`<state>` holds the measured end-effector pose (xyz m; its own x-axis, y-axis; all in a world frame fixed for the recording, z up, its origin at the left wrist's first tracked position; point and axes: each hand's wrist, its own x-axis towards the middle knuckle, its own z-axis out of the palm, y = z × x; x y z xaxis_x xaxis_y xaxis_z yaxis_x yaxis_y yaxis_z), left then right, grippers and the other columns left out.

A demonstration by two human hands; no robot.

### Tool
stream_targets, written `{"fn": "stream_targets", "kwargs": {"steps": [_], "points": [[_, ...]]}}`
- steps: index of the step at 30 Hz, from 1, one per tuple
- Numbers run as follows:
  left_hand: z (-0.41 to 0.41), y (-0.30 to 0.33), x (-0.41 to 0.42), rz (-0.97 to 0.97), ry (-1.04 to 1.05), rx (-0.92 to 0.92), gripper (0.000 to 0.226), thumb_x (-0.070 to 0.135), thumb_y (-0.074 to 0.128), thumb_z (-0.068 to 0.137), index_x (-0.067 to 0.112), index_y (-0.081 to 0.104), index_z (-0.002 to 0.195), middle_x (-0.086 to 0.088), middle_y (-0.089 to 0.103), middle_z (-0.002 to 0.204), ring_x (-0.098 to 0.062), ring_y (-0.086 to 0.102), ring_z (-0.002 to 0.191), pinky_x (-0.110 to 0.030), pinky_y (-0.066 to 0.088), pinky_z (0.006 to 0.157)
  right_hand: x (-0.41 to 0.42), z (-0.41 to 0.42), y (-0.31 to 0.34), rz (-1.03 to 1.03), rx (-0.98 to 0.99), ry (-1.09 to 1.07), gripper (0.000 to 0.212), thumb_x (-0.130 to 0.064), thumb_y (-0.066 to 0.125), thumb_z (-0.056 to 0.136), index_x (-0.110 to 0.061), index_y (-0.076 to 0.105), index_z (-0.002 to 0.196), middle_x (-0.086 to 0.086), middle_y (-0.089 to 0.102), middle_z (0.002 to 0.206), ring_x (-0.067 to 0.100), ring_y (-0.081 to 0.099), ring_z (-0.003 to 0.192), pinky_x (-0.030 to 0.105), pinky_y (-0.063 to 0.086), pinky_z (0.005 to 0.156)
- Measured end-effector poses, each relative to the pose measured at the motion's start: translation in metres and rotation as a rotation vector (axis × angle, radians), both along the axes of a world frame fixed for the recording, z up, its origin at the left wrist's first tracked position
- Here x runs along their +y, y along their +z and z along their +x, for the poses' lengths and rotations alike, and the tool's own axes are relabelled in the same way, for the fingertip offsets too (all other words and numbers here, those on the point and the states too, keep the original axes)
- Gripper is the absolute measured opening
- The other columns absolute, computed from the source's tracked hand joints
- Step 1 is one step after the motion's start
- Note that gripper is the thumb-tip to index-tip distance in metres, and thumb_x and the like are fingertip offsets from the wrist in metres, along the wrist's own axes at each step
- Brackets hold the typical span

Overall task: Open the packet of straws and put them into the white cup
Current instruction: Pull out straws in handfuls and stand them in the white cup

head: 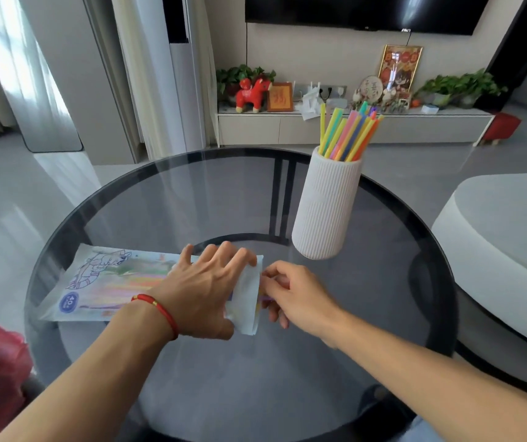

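Smoked glass forms the round table (211, 199) on which the packet of straws (109, 282) is laid flat, its long axis running left to right and its opened end turned to the right. From the head view, the left hand (206, 288) is seen palm down with fingers spread, pressed on the packet's right part and curled over the raised mouth; a red string bracelet (156, 309) is worn at that wrist. The right hand (294, 295) is held just beside the mouth, its fingers pinched together around what looks like a purple straw end at the opening. On the packet a line drawing of an animal and a blue round badge reading "40" can be made out; other print is too blurred. Behind and to the right, the white cup (326, 205), ribbed and upright, is filled with coloured straws (348, 135) leaning rightward.
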<state>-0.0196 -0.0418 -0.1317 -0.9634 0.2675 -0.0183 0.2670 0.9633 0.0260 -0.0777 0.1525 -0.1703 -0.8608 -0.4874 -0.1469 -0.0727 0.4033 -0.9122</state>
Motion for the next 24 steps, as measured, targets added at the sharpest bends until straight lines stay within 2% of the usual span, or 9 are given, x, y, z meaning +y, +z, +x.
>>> {"fn": "stream_targets", "kwargs": {"steps": [3,6,11,16,18,20,22,24], "points": [[0.0,0.001,0.002,-0.069,0.019,0.001,0.093,0.056,0.067,0.057,0.032,0.024,0.136,0.005,0.036,0.123,-0.022,0.042,0.11,-0.055,0.033,0.106,-0.002,0.003,-0.002,-0.165,-0.163,-0.068,0.018,-0.021,0.067,0.103,-0.004,0.073,0.103,0.017,0.079,0.086,0.02,0.069,0.06,0.027,0.055,0.053],[-0.001,-0.002,0.0,-0.07,0.039,-0.017,0.093,0.056,0.066,0.056,0.033,0.024,0.136,0.006,0.035,0.121,-0.02,0.042,0.109,-0.056,0.032,0.106,0.001,0.0,0.001,-0.217,-0.208,-0.134,0.012,-0.009,0.072,0.099,0.001,0.077,0.106,0.022,0.079,0.09,0.022,0.071,0.065,0.025,0.059,0.06],[-0.001,-0.002,-0.015,0.024,0.115,-0.072,0.094,0.049,0.07,0.057,0.035,0.022,0.137,0.008,0.033,0.121,-0.02,0.04,0.115,-0.063,0.027,0.11,0.021,-0.013,0.015,-0.283,-0.238,-0.21,0.017,0.003,0.074,0.095,0.008,0.075,0.111,0.022,0.075,0.088,0.019,0.072,0.064,0.023,0.062,0.065],[0.001,0.001,-0.022,0.074,0.127,-0.09,0.102,0.047,0.074,0.059,0.042,0.014,0.142,0.01,0.032,0.128,-0.019,0.038,0.124,-0.071,0.022,0.112,0.044,-0.023,0.029,-0.436,-0.365,-0.221,0.012,0.003,0.078,0.089,0.006,0.081,0.1,0.018,0.079,0.091,0.019,0.075,0.066,0.022,0.063,0.067],[0.002,0.0,-0.022,0.084,0.116,-0.145,0.113,0.056,0.075,0.059,0.047,0.003,0.146,0.011,0.027,0.138,-0.019,0.032,0.134,-0.072,0.015,0.114,0.053,-0.026,0.035,-0.47,-0.4,-0.205,0.016,-0.003,0.082,0.081,0.003,0.083,0.096,0.016,0.081,0.088,0.019,0.076,0.066,0.02,0.062,0.065],[0.003,0.001,-0.023,0.137,0.127,-0.247,0.121,0.075,0.071,0.056,0.053,-0.008,0.146,0.013,0.016,0.151,-0.018,0.022,0.144,-0.071,0.003,0.117,0.06,-0.027,0.04,-0.502,-0.4,-0.2,0.025,-0.011,0.084,0.072,0.002,0.084,0.092,0.015,0.08,0.084,0.016,0.075,0.064,0.019,0.061,0.061],[0.003,0.003,-0.02,0.222,0.142,-0.283,0.112,0.094,0.054,0.056,0.058,-0.005,0.145,0.016,0.013,0.156,-0.015,0.018,0.147,-0.07,-0.002,0.117,0.064,-0.029,0.044,-0.558,-0.378,-0.208,0.023,-0.014,0.084,0.069,-0.001,0.085,0.088,0.014,0.079,0.082,0.014,0.074,0.061,0.018,0.06,0.058],[0.002,0.005,-0.015,0.275,0.168,-0.204,0.09,0.096,0.033,0.066,0.06,0.009,0.144,0.017,0.024,0.152,-0.013,0.025,0.144,-0.071,0.0,0.116,0.066,-0.03,0.048,-0.621,-0.339,-0.202,0.019,-0.017,0.083,0.07,-0.004,0.086,0.084,0.011,0.078,0.077,0.012,0.071,0.059,0.017,0.058,0.056]]}}
